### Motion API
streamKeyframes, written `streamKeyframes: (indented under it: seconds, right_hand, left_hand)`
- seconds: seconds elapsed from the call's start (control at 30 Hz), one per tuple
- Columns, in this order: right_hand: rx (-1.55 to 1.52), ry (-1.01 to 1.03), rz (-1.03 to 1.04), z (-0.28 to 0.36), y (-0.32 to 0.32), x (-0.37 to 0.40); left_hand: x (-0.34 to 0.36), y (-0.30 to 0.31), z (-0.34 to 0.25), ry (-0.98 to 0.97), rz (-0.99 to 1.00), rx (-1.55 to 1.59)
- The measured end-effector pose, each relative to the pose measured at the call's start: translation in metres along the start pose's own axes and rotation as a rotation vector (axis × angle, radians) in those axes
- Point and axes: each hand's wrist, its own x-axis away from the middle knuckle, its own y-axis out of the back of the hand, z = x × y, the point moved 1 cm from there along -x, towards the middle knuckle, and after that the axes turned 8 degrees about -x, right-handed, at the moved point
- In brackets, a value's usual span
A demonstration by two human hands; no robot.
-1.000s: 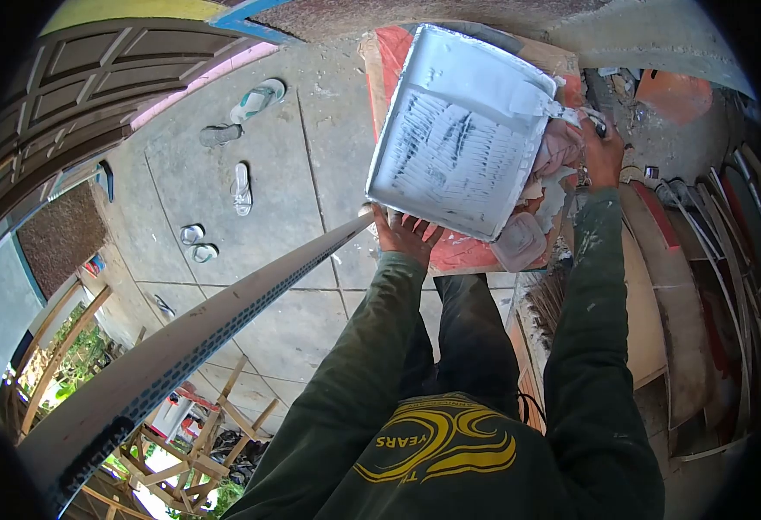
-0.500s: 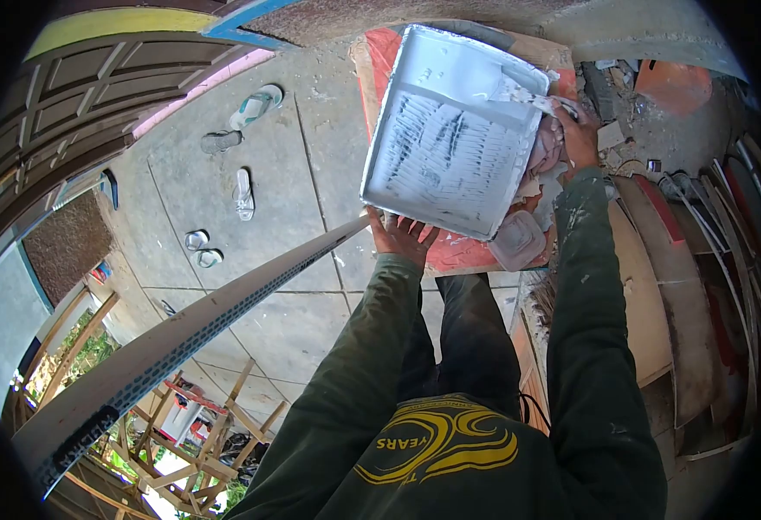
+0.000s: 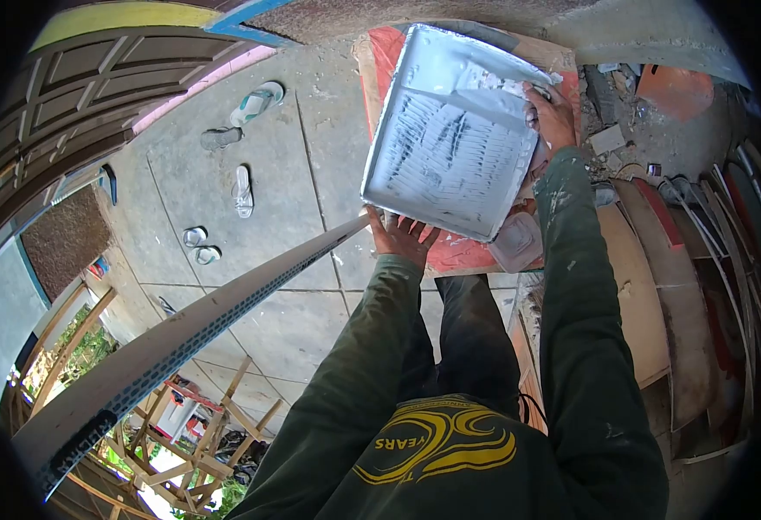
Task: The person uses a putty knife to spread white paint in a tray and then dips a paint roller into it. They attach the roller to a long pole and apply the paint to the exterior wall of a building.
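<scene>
A white paint tray (image 3: 450, 147) coated in white paint is tilted up in front of me. My left hand (image 3: 402, 236) grips its near edge from underneath, fingers spread along the rim. My right hand (image 3: 550, 113) reaches over the tray's right rim and is closed on a paint-covered brush (image 3: 508, 84) whose tip lies in the deep end of the tray. Both arms are in dark green, paint-speckled sleeves.
A long white perforated strip (image 3: 190, 338) runs from the tray down to the lower left. Sandals (image 3: 242, 189) lie on the concrete floor. A red sheet (image 3: 463, 253) and a plastic tub (image 3: 515, 244) sit under the tray. Curved boards (image 3: 657, 286) stack at the right.
My right hand has moved left from beside the tray to over its right rim, bringing the brush into the tray. The tray and my left hand have barely shifted.
</scene>
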Motion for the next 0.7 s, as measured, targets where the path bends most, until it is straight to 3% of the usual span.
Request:
streamKeyframes:
  seconds: [0.7]
  right_hand:
    - [-0.095, -0.066, 0.017, -0.011, -0.034, 0.002]
  left_hand:
    - [0.0, 0.0, -0.001, 0.011, -0.006, -0.01]
